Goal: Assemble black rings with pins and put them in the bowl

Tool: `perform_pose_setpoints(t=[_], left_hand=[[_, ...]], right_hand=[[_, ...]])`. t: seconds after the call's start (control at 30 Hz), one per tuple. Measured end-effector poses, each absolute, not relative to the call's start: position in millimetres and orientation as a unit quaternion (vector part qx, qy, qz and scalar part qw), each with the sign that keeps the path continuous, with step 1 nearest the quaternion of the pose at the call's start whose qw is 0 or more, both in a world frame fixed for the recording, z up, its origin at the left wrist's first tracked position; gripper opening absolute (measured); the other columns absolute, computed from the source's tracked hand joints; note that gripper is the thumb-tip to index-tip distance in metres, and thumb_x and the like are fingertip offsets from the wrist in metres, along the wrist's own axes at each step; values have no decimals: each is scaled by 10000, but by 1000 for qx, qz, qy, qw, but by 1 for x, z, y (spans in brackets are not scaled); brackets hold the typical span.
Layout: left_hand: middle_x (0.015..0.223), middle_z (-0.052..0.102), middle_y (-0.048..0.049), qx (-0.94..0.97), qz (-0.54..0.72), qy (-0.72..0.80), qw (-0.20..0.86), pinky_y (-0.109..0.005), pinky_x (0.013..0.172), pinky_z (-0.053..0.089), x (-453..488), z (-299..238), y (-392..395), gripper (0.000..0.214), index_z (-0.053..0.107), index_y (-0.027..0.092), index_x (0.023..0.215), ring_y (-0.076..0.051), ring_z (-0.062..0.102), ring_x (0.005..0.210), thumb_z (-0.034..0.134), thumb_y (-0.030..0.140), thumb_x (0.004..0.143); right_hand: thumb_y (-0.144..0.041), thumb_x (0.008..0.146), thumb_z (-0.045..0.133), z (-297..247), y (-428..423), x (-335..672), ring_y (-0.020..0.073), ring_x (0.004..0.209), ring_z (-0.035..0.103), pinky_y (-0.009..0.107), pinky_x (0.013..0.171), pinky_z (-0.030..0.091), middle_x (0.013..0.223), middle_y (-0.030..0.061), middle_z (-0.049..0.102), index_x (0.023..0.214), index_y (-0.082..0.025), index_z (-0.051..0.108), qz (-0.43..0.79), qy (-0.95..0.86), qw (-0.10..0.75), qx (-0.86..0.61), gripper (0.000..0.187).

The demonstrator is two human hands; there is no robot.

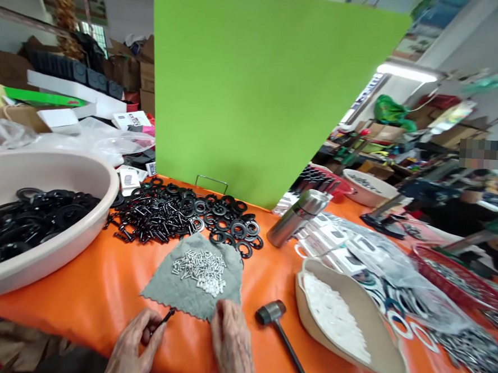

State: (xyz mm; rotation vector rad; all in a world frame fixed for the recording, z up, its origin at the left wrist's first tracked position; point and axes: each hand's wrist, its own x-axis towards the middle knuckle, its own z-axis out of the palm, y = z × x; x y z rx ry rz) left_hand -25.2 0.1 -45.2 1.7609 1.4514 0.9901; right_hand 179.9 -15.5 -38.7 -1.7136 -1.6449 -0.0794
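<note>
Fingertips (156,325) of the left hand (130,348) pinched firmly together on a small black fastener (167,316), perhaps a screw, just beside the grey cloth (230,275) and its heap of silver screws (197,270), with the right hand (233,343) lying flat on the cloth's edge, fingers loosely together.
</note>
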Motion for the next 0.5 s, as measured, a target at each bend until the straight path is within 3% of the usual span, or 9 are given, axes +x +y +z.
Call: perform_pose_setpoints(t=[0.17, 0.3, 0.43, 0.5], left_hand=[[638, 655, 6, 644, 391, 562, 342, -232, 581, 542, -33, -58, 5, 395, 629, 245, 715, -170, 615, 575, 561, 628, 785], [688, 639, 1, 602, 364, 560, 438, -228, 622, 528, -27, -45, 0, 400, 623, 219, 770, -164, 608, 633, 552, 611, 801], [758, 583, -15, 551, 359, 509, 555, -224, 679, 480, -5, -3, -14, 421, 587, 178, 819, -147, 553, 718, 505, 589, 849], [755, 546, -10, 521, 359, 488, 601, -219, 675, 444, 6, 13, -16, 434, 571, 162, 841, -131, 510, 710, 537, 595, 832]], right_hand=[[-168, 901, 404, -46, -34, 167, 164, 655, 647, 254, 590, 542, 729, -3, 637, 885, -268, 544, -49, -650, 390, -650, 173], [-223, 937, 391, -54, -46, 164, 203, 720, 690, 305, 674, 572, 763, 49, 688, 926, -245, 605, -39, -618, 433, -655, 216], [-328, 912, 506, -45, -58, 170, 227, 824, 697, 320, 746, 571, 911, 83, 714, 996, -212, 621, 84, -587, 469, -654, 183], [-363, 878, 573, -35, -58, 174, 193, 775, 694, 265, 718, 569, 886, 55, 715, 978, -217, 639, 188, -577, 465, -645, 189]])
